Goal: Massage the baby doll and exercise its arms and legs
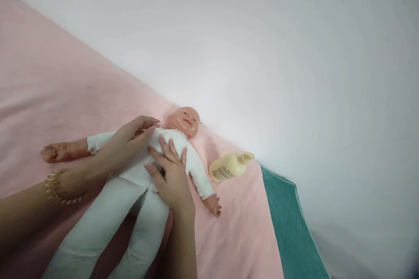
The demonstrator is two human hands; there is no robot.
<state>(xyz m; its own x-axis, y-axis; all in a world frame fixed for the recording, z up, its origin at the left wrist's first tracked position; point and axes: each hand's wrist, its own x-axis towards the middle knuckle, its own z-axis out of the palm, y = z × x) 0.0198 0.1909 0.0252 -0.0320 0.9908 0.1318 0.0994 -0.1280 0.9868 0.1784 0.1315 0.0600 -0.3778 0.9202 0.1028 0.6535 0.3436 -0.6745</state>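
A baby doll (118,196) with a white cloth body and a plastic head, forearms and hands lies face up, arms spread to the sides. My left hand (139,133) rests at the doll's upper chest near one shoulder, fingers stretched out and slightly bent. My right hand (172,174) lies on the doll's chest and belly with fingers spread. Neither hand grips anything. A gold-coloured beaded bracelet (60,187) circles my left wrist. The doll's feet fall outside the view.
A pale yellow pump bottle (227,168) with printed text is beside the doll's arm. Under both spreads a pink cloth (65,83). A green surface (288,209) shows past the cloth's right edge. A plain white wall (262,52) borders the far side.
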